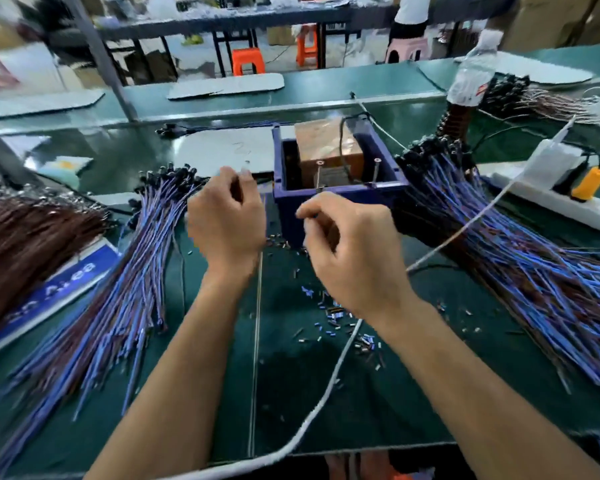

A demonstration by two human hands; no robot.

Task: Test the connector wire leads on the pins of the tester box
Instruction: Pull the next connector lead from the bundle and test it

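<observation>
Two hands, fingers curled: left hand (226,211) pinches a thin wire lead (237,187); right hand (349,252) grip closed, contents too small to tell. One blue tester box (340,195), square, open-topped, two upright metal pins (376,171), just beyond. Two fanned bundles of blue-brown wires (520,244) flank it on the green worktop (291,393).

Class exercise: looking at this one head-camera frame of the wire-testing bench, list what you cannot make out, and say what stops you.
Head view:
- What the left hand pinches: hidden by its curled fingers and motion blur.
- The lead in the right hand: too thin and blurred to trace to a pin.
- The tester box interior: partly hidden by its front wall.
- The left wire bundle: its near ends blur out.
</observation>
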